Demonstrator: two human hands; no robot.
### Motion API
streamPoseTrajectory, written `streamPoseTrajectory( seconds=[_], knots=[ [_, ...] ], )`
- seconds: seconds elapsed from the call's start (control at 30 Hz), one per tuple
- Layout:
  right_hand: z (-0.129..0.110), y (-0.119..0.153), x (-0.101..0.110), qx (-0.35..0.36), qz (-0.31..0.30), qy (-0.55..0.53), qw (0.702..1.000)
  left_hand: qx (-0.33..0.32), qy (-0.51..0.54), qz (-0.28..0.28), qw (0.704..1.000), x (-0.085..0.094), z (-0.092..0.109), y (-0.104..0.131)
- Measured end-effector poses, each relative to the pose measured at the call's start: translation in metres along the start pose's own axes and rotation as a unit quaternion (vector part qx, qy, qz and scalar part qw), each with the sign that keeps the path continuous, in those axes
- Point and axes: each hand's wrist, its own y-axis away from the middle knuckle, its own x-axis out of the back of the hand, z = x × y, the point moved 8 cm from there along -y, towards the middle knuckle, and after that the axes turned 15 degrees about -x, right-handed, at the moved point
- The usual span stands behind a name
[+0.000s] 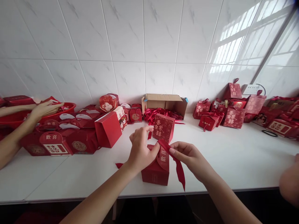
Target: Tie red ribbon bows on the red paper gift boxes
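Note:
In front of me on the white table stands a red gift box [155, 174] with printed characters on its top flap. A dark red ribbon [179, 170] runs across the top of this box; one end hangs down at its right, another sticks out at the left. My left hand [142, 146] is closed, thumb and fingers pinching the ribbon above the box top. From the right, my right hand [187, 155] pinches the same ribbon between thumb and forefinger. Just behind stands a second red box [163, 127] with pale characters, partly covered by my left fingers.
An open cardboard carton [184, 109] of red ribbons stands by the wall. Several red boxes [56, 144] crowd the left, where another person's hands [45, 109] reach over a red basin [71, 107]. Ribboned boxes [234, 117], a power strip [251, 89] and a black ring [269, 133] lie right.

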Motion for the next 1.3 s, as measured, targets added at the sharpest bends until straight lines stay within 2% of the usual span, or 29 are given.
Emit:
streamPoseTrajectory(
  seconds=[0.1,0.17,0.33,0.43,0.53,0.63,0.73,0.8,0.87,0.97,1.13,1.23,1.3],
  knots=[
    [0.002,-0.005,0.005,0.035,0.051,0.065,0.996,-0.004,-0.016,0.032,0.999,0.004,-0.001,0.0],
    [0.002,-0.01,0.004,0.057,0.073,0.102,0.991,-0.001,-0.009,0.017,1.0,0.003,0.002,0.001],
    [0.0,-0.019,-0.017,0.093,0.054,0.133,0.985,0.034,0.087,-0.045,0.995,0.001,0.0,0.005],
    [-0.003,-0.018,-0.019,0.13,0.096,0.132,0.978,0.101,0.175,-0.072,0.977,-0.003,-0.021,0.015],
    [0.0,-0.019,-0.023,0.127,0.087,0.122,0.981,0.187,0.195,-0.086,0.959,-0.014,-0.052,0.035],
    [0.007,-0.021,-0.029,0.095,0.044,0.086,0.991,0.26,0.249,-0.143,0.922,-0.036,-0.071,0.058],
    [0.006,-0.021,-0.033,0.098,0.022,0.056,0.993,0.331,0.339,-0.199,0.858,-0.054,-0.071,0.075],
    [0.006,-0.022,-0.034,0.094,0.025,0.05,0.994,0.36,0.371,-0.208,0.831,-0.054,-0.068,0.077],
    [0.007,-0.023,-0.033,0.081,0.044,0.049,0.995,0.369,0.372,-0.198,0.828,-0.046,-0.067,0.073],
    [0.009,-0.026,-0.031,0.063,0.091,0.056,0.992,0.343,0.368,-0.163,0.849,-0.027,-0.062,0.057],
    [0.01,-0.033,-0.028,0.046,0.161,0.11,0.98,0.277,0.39,-0.148,0.865,-0.006,-0.034,0.025],
    [0.006,-0.032,-0.035,0.081,0.125,0.129,0.98,0.237,0.375,-0.159,0.882,-0.003,-0.019,0.001],
    [0.001,-0.028,-0.041,0.111,0.09,0.143,0.979,0.203,0.357,-0.184,0.893,-0.007,-0.012,-0.015]
  ],
)
